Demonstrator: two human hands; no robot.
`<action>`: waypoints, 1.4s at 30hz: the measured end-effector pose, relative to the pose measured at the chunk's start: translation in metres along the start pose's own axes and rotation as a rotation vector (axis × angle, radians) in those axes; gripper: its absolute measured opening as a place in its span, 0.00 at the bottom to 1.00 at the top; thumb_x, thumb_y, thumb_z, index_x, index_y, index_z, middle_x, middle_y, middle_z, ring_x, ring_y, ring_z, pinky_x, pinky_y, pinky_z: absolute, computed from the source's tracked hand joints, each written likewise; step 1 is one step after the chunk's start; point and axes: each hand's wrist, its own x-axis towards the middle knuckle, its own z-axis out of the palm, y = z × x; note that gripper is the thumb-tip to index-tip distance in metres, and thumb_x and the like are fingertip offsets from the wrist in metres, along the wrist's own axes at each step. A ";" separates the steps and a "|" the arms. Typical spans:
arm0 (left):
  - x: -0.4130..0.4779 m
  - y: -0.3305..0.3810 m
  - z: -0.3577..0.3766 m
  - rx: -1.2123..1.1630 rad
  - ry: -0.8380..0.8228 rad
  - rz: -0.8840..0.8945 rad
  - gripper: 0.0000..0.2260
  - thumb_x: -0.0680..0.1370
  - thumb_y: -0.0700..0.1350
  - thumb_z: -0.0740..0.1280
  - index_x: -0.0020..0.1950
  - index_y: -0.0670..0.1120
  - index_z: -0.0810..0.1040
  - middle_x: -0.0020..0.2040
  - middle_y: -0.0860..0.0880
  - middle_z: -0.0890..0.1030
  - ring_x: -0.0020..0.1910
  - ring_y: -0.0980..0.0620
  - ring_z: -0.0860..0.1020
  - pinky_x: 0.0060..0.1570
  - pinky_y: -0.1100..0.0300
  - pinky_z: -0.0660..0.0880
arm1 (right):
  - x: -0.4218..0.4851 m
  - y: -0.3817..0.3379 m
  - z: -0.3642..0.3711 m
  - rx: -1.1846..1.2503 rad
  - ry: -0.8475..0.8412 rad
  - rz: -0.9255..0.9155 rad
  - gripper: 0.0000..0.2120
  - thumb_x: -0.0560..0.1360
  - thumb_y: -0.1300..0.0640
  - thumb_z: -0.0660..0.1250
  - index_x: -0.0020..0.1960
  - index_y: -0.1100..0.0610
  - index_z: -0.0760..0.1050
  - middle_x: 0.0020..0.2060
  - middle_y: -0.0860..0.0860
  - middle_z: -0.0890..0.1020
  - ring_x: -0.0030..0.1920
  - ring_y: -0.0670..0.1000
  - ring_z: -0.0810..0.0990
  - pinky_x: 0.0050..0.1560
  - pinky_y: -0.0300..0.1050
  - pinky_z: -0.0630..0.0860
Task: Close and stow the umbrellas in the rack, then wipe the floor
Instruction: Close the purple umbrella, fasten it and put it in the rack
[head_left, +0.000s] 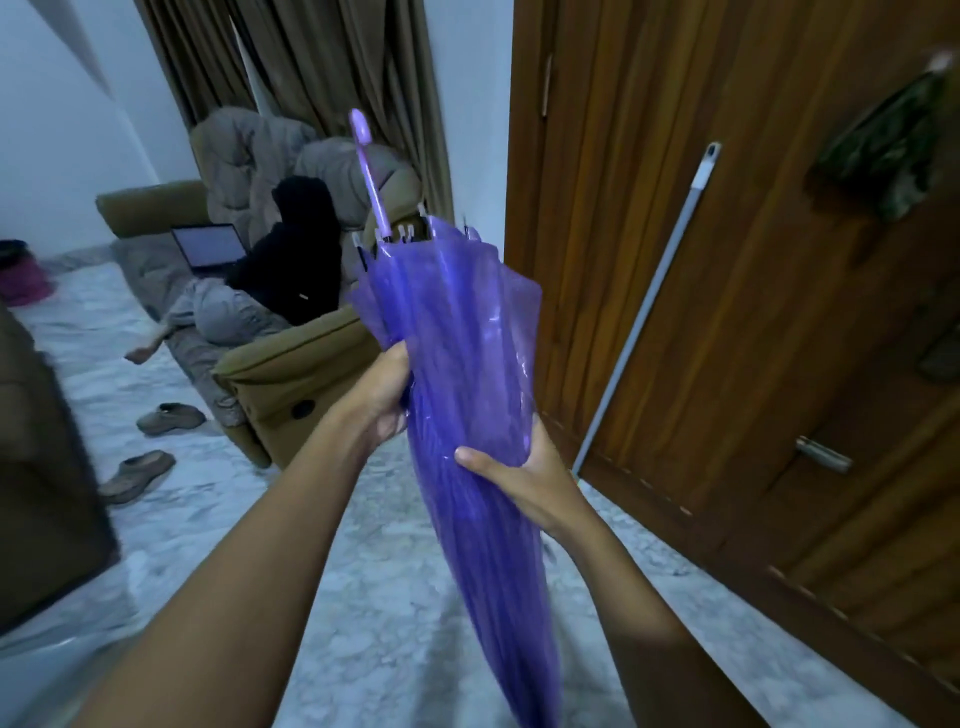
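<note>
**Purple umbrella gathered in both hands, not yet in any rack**

The purple umbrella (457, 322) is folded and held in the air in front of the person, above the floor (363, 571). Its handle (370, 171) points up and away, and its tip points down toward the bottom edge of the view. The left grip (387, 397) is wrapped round the canopy at its wider upper part, with fingers curled into the plastic folds. The right grip (519, 467) clasps the canopy a little lower, with the thumb laid across the front.

Probably the two hold it this way to press the loose folds together, because the top edge of the canopy flares out and the rib ends stand apart round the shaft. So the closing looks nearly done, but the bundle is not tidy. The stowing and the wiping are not yet done, and no rack shows in the view.

To the right, a long pole (649, 306) leans against the wooden door (597, 208). It is perhaps the tool for the floor, though its head is hidden. To the left, behind the umbrella, a person sits on a sofa (291, 374) with a laptop (208, 247). Two shoes (171, 418) lie on the floor near the sofa.
</note>
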 end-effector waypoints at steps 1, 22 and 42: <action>-0.003 0.006 0.001 -0.061 -0.022 0.005 0.10 0.76 0.44 0.64 0.51 0.43 0.84 0.47 0.44 0.85 0.46 0.46 0.84 0.50 0.47 0.82 | -0.001 -0.011 0.005 -0.022 0.032 -0.023 0.36 0.65 0.50 0.81 0.67 0.43 0.67 0.56 0.34 0.79 0.53 0.30 0.79 0.51 0.23 0.73; -0.055 -0.004 0.003 0.138 0.095 0.231 0.21 0.76 0.45 0.72 0.68 0.46 0.73 0.60 0.45 0.83 0.58 0.47 0.82 0.59 0.51 0.77 | -0.003 -0.043 0.078 -0.294 0.295 -0.207 0.30 0.71 0.50 0.70 0.70 0.45 0.65 0.65 0.44 0.76 0.63 0.45 0.77 0.67 0.48 0.73; -0.069 0.021 -0.034 0.148 0.299 0.350 0.20 0.72 0.55 0.73 0.61 0.51 0.77 0.55 0.48 0.85 0.54 0.47 0.84 0.58 0.44 0.78 | -0.013 -0.099 0.073 -0.215 0.381 -0.369 0.11 0.79 0.46 0.66 0.48 0.54 0.78 0.44 0.49 0.83 0.42 0.44 0.81 0.42 0.35 0.75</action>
